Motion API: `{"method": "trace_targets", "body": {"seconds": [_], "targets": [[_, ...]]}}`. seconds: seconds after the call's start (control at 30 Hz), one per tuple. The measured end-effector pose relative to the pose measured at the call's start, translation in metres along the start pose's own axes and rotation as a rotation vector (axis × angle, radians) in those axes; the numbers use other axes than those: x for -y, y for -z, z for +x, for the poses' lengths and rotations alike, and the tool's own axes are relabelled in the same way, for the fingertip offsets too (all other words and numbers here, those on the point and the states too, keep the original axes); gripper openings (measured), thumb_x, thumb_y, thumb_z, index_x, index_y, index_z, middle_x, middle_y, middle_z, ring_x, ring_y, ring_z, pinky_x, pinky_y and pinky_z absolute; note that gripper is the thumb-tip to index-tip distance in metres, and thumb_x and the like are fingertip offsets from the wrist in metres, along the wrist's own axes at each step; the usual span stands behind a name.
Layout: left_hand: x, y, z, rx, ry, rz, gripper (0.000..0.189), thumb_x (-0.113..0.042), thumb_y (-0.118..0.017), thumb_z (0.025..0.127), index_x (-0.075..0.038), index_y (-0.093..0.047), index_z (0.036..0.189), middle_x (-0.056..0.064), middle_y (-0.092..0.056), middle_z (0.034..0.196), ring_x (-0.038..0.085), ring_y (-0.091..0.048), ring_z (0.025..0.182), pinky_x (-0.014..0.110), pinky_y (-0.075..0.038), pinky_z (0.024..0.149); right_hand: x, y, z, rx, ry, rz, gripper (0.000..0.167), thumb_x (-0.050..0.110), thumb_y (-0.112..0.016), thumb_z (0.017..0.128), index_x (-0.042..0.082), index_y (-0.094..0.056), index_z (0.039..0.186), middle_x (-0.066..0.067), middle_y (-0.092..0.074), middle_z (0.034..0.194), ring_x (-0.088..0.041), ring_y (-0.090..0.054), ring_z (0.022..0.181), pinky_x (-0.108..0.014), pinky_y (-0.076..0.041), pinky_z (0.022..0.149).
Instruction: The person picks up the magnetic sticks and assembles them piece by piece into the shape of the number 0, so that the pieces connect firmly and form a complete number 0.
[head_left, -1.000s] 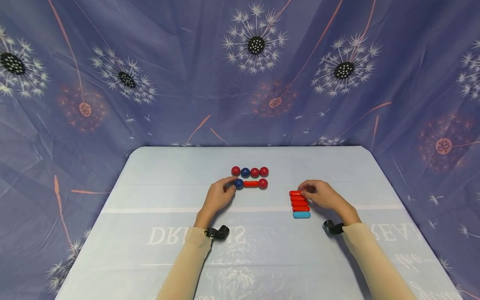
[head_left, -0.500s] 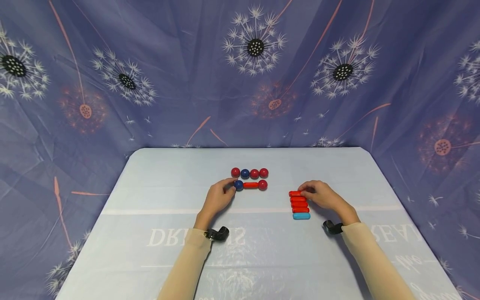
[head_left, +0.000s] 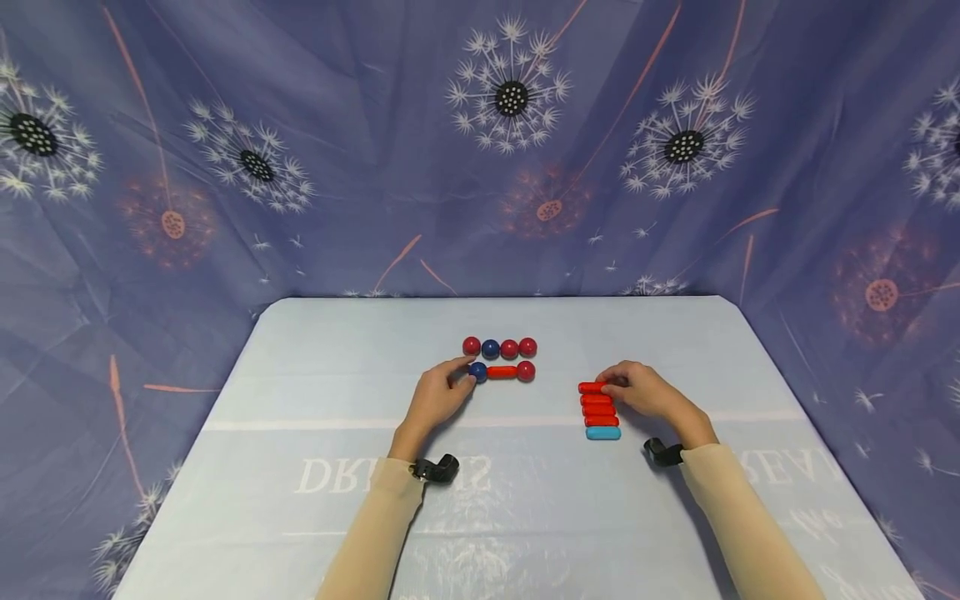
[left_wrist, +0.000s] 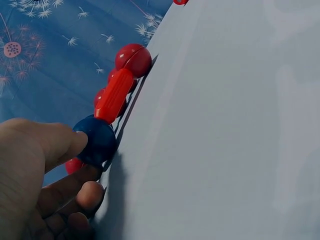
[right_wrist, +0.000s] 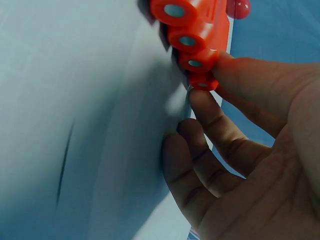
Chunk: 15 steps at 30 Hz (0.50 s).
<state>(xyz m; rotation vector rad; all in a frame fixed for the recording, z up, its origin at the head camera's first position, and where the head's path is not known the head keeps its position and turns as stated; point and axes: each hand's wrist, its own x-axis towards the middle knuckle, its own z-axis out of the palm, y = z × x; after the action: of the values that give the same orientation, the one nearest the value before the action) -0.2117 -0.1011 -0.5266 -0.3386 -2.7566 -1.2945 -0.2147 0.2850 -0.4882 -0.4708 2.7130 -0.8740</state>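
In the head view my left hand [head_left: 437, 398] pinches a dark blue ball [left_wrist: 97, 142] between thumb and fingers. A red stick [head_left: 502, 372] joins that ball end to end with a red ball [head_left: 526, 371], and the three lie in a line on the table. To the right, my right hand [head_left: 643, 392] pinches the right end of the farthest red stick [head_left: 590, 388], thumb on one side and fingertips by the other. More red sticks [head_left: 597, 410], with silvery discs in their ends, lie stacked side by side nearer me. A light blue stick [head_left: 603, 433] is nearest.
Just behind the joined piece sits a row of several balls [head_left: 509, 349], red ones and one dark blue. A pale printed cloth covers the table [head_left: 525, 517]. A blue dandelion-patterned curtain [head_left: 360, 167] rises behind its far edge and both sides.
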Motion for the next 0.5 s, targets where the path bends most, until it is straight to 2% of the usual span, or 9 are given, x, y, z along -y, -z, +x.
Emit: {"method": "trace_targets", "body": {"seconds": [0.27, 0.5], "targets": [[0.0004, -0.0025, 0.0008, -0.003, -0.002, 0.016, 0.037, -0.025, -0.072, 0.097, -0.019, -0.07, 0.134, 0.001, -0.061, 0.083, 0.01, -0.046, 0.058, 0.029, -0.039, 0.059, 0.0, -0.0009, 0.0017, -0.006, -0.031, 0.014, 0.023, 0.017, -0.064, 0.101, 0.002, -0.07, 0.118, -0.014, -0.069, 0.113, -0.028, -0.061, 0.101, -0.052, -0.052, 0.095], [0.0006, -0.002, 0.0, -0.002, -0.004, 0.009, 0.036, -0.023, -0.072, 0.097, -0.019, -0.07, 0.133, 0.002, -0.063, 0.085, 0.01, -0.045, 0.056, 0.028, -0.038, 0.057, 0.0086, -0.0069, 0.0024, -0.074, -0.018, 0.107, 0.022, 0.019, -0.066, 0.102, 0.006, -0.069, 0.119, -0.01, -0.071, 0.11, -0.025, -0.064, 0.099, -0.045, -0.053, 0.091]]}}
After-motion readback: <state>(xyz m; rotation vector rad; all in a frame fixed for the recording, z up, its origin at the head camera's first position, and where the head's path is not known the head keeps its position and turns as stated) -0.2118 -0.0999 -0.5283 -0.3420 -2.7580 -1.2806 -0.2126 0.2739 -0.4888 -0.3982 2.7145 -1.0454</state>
